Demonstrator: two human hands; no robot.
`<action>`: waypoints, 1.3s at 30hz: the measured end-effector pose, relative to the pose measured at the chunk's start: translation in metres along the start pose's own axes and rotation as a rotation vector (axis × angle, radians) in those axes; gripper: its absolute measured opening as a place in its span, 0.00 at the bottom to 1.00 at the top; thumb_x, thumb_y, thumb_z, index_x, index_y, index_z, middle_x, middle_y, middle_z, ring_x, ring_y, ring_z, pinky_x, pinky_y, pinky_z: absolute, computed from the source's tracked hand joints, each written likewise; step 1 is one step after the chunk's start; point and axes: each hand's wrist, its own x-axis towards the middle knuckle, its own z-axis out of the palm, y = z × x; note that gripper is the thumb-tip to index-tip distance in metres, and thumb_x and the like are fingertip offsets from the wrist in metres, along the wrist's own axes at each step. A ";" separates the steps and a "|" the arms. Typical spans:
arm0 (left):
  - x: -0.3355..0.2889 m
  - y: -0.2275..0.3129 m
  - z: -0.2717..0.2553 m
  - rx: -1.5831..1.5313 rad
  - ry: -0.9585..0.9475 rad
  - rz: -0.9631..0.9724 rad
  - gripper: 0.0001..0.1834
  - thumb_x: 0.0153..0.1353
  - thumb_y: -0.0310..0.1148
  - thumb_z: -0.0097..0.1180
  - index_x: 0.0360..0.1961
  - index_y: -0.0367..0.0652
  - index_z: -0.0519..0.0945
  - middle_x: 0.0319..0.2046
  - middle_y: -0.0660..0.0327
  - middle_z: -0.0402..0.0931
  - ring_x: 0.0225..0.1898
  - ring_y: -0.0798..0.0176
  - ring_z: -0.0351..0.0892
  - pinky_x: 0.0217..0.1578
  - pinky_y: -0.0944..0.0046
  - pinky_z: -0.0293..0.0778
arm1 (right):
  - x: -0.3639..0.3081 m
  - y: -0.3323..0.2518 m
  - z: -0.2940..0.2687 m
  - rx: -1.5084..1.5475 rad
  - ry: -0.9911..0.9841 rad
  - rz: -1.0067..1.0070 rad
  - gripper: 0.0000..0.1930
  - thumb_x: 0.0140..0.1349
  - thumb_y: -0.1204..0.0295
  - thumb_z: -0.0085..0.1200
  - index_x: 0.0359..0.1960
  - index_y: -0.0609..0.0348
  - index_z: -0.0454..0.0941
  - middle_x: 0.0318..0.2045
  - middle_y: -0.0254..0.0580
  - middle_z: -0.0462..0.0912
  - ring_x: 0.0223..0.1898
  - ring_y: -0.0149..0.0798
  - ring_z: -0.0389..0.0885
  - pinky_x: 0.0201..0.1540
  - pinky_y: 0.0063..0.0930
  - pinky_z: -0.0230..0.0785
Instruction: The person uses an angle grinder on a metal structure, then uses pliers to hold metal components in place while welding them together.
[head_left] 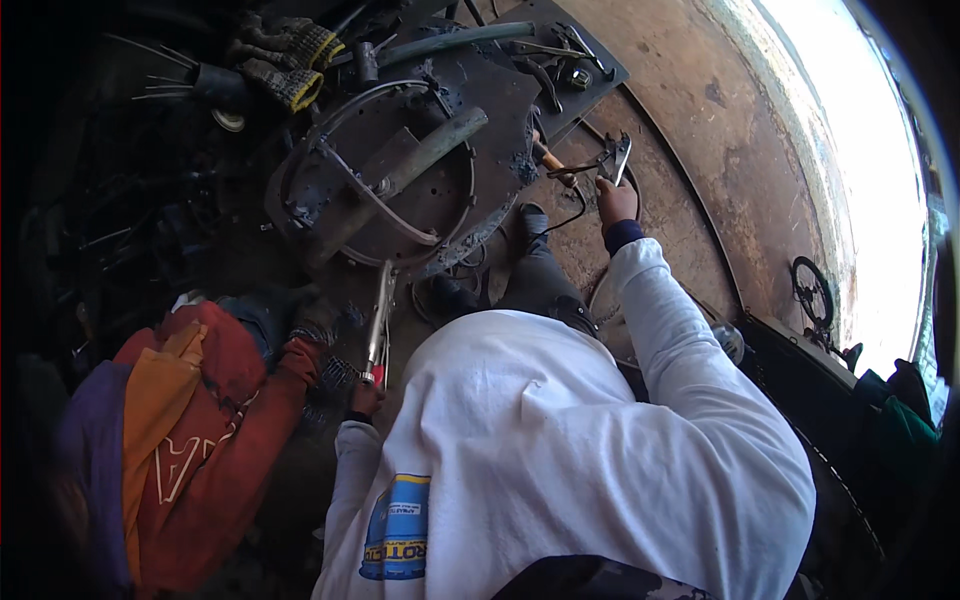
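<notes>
My right hand (617, 203) is closed around a pliers-like tool (620, 157) with a silver handle and dark jaws, out to the right of the metal table. An orange-handled tool (552, 163) and a black cable lie close to it. Lower left of centre, my left hand (368, 398) grips the red lower end of a long silver metal tool (381, 318); its exact kind is unclear. The top of that tool reaches the near edge of the dark metal table (500, 110). A thin metal hoop (345, 170) and a greenish pipe (440, 145) rest on the table.
A person in a red and orange top (205, 420) is close on my left. Work gloves (290, 60) and a hammer (367, 63) lie at the far left. Clamping tools (550, 60) sit on a far plate. A handwheel (811, 292) stands at right.
</notes>
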 end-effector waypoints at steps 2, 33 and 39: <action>-0.026 0.025 0.026 -0.030 0.042 0.019 0.16 0.61 0.41 0.58 0.47 0.48 0.76 0.30 0.64 0.76 0.25 0.70 0.73 0.20 0.67 0.67 | 0.050 0.005 0.008 -0.168 -0.119 0.042 0.15 0.55 0.67 0.61 0.38 0.66 0.81 0.29 0.43 0.83 0.30 0.38 0.79 0.36 0.33 0.69; -0.077 0.081 0.149 -0.187 0.207 -0.118 0.26 0.63 0.43 0.59 0.55 0.35 0.73 0.36 0.55 0.80 0.31 0.63 0.80 0.34 0.62 0.76 | 0.147 -0.054 0.049 -0.121 -0.545 0.336 0.08 0.62 0.64 0.59 0.33 0.49 0.72 0.13 0.22 0.58 0.10 0.24 0.56 0.12 0.23 0.45; -0.073 0.089 0.132 -0.233 0.263 -0.104 0.26 0.62 0.44 0.59 0.54 0.36 0.74 0.33 0.57 0.80 0.29 0.64 0.79 0.31 0.62 0.75 | 0.147 -0.046 0.028 -0.067 -0.481 0.129 0.08 0.61 0.63 0.59 0.35 0.49 0.75 0.14 0.23 0.63 0.10 0.23 0.59 0.11 0.23 0.44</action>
